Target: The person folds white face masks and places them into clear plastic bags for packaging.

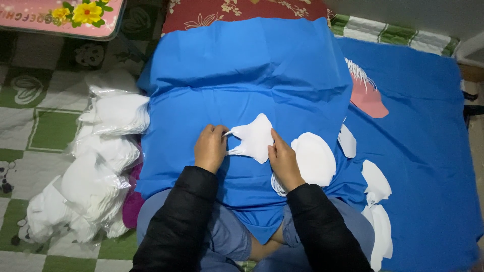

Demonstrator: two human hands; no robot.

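Hands pinch a white face mask [255, 137] on blue cloth [242, 70]: left hand [210, 147] grips its ear loops, right hand [283, 160] its edge. Hard tugging might snap a loop.

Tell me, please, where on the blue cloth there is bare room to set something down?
The blue cloth is bare above the white mask held by the left hand and right hand. Its far right, beyond the loose white masks, is bare too. The bagged masks crowd the left.
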